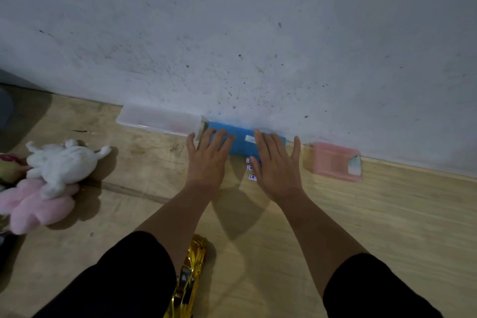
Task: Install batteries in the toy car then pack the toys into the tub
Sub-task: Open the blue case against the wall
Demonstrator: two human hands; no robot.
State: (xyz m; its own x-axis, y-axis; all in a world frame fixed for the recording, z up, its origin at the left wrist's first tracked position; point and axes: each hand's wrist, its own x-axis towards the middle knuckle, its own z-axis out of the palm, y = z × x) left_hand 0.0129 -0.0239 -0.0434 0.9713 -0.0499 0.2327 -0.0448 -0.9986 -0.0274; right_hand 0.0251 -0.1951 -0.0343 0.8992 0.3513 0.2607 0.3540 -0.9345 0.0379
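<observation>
Your left hand (207,160) and right hand (275,166): fingers spread flat, gripping nothing | glossy gold plastic toy car (189,277) lies near your elbows, well behind fingertips | smooth blue rectangular tub (241,141) under fingertips, against wall.

We see two bare forearms ending in a left hand (206,156) and a right hand (277,165), with no rings, watch or bracelets showing. Black sleeves (134,273) are pushed up and cover both arms from about the elbow; the fabric is plain, without markings.
</observation>
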